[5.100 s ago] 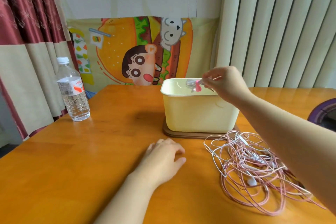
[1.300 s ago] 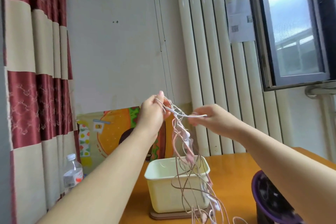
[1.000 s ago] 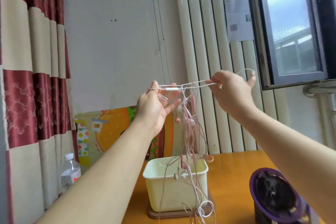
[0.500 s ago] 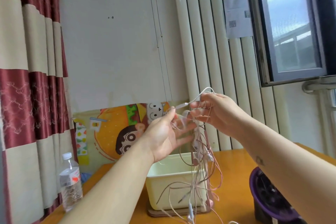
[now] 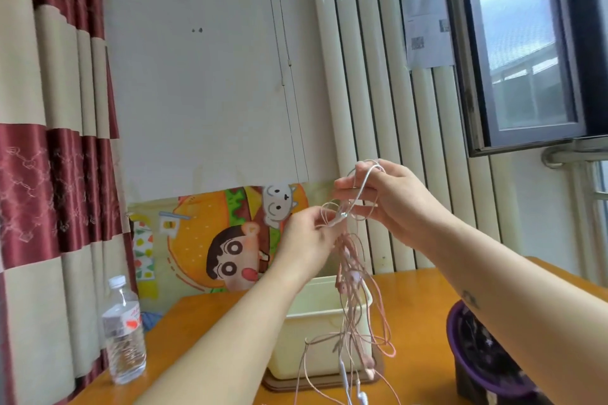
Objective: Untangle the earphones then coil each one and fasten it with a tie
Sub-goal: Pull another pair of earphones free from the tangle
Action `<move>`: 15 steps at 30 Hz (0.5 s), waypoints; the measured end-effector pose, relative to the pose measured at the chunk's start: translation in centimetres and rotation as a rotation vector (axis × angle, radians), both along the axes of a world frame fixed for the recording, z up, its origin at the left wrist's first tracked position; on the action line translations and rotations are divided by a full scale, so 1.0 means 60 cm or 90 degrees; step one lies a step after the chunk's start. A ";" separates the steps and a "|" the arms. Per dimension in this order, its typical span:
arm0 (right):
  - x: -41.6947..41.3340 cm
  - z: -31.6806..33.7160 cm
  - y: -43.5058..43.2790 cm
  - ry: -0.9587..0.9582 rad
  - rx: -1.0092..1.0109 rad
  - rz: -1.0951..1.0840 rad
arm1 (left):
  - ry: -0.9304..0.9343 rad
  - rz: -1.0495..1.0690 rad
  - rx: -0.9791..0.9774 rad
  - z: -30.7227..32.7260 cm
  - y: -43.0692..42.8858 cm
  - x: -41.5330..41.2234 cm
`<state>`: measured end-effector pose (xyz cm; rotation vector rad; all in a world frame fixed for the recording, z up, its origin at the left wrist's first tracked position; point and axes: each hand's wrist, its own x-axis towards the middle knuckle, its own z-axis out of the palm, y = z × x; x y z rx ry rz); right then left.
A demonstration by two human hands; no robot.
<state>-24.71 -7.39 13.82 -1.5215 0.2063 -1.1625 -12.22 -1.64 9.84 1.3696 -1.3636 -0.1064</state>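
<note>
A tangle of pink and white earphones [image 5: 353, 299] hangs in the air in front of me, its lower loops dangling down to the table. My left hand [image 5: 306, 240] pinches a thin cord at the top of the tangle. Just above and to the right, my right hand [image 5: 385, 197] holds a white cord looped over its fingers. The two hands are close together, almost touching. No tie is visible.
A cream plastic tub [image 5: 316, 339] on a brown base stands on the orange table [image 5: 204, 322] behind the cords. A water bottle [image 5: 124, 332] stands at the left, a purple container [image 5: 483, 358] at the right. Curtains and a cartoon poster [image 5: 227, 240] line the wall.
Both hands have come lower and closer together since one second ago. My left hand has shut its fingers on a cord, and the stretched white cord is now a loop over my right fingers.
</note>
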 end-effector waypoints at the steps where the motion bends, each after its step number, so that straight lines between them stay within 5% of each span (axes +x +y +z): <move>1: -0.001 0.001 -0.004 -0.018 0.014 -0.025 | 0.028 -0.010 0.004 0.004 0.000 0.002; 6: -0.011 -0.001 -0.027 -0.059 0.060 -0.055 | 0.146 -0.028 -0.003 0.031 0.000 0.023; 11: -0.018 0.004 -0.053 0.085 -0.122 -0.259 | 0.018 0.050 -0.085 0.086 0.013 0.024; 15: -0.020 0.008 -0.045 0.066 -0.140 -0.246 | -0.109 0.114 -0.103 0.124 0.012 0.012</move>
